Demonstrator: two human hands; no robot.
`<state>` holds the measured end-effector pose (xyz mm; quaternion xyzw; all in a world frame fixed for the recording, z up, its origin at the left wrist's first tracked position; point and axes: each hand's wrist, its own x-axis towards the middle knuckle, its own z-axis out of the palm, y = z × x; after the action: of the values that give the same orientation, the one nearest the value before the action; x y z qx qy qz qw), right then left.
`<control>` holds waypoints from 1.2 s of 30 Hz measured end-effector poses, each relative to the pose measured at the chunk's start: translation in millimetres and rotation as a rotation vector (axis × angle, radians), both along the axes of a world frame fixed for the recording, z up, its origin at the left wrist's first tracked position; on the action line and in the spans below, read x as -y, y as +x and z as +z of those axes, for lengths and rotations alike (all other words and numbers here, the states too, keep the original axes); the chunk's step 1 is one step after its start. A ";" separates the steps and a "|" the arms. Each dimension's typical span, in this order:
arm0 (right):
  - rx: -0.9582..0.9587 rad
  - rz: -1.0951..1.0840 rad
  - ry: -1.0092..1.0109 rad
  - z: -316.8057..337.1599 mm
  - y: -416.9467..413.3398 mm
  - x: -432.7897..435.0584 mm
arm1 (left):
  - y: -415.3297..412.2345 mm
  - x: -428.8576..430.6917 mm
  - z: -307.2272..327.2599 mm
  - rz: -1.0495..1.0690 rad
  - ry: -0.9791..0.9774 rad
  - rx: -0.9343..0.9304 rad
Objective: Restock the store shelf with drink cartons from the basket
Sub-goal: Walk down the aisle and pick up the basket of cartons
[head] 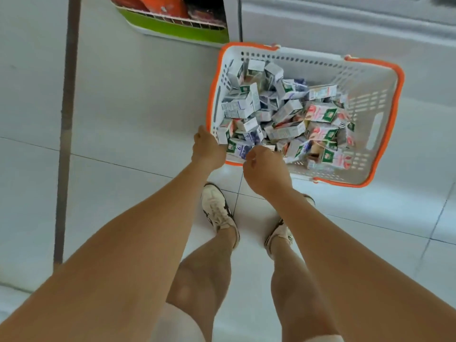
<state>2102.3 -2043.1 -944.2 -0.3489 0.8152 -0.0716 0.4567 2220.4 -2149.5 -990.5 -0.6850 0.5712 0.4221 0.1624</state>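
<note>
Stock record, head view, as I read it from my station.

- Basket – white plastic with an orange rim, standing on the tiled floor in the upper right of the frame. Its handles are folded down along the rim.
- Drink cartons – small cartons, loose and jumbled, lying at all angles. Blue-and-white ones sit mostly on the left side of the basket and pink-and-green ones on the right. The heap covers most of the bottom, with a bare patch at the far right corner.
- Left hand – at the basket's near left corner, back of the hand towards me, fingers dipping past the rim. I cannot tell whether it grasps the rim, grasps a carton, or holds nothing.
- Right hand – over the near rim at frame centre, fingers curled downward. I cannot tell what is under them, if anything.
- Blue-and-green carton – lying between the two hands, just inside the near rim.
- Shelf – green-fronted with a wire rail, top centre, carrying orange packets. I see no drink cartons on it.
- Shoes – pale, below the basket.

Progress, by my judgement: early. No carton is visibly lifted clear, and the basket holds a large heap, so nearly the whole load is left to shelve.
</note>
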 end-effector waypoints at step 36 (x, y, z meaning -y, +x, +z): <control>0.731 -0.974 -0.159 26.5 -164.8 -48.7 | -165.4 -69.8 59.9 0.495 0.057 -0.550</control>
<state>1937.5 -1994.3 -917.7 0.0778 0.6635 -0.4479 0.5942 2055.0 -2079.7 -930.6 -0.6585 0.3985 0.6327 -0.0854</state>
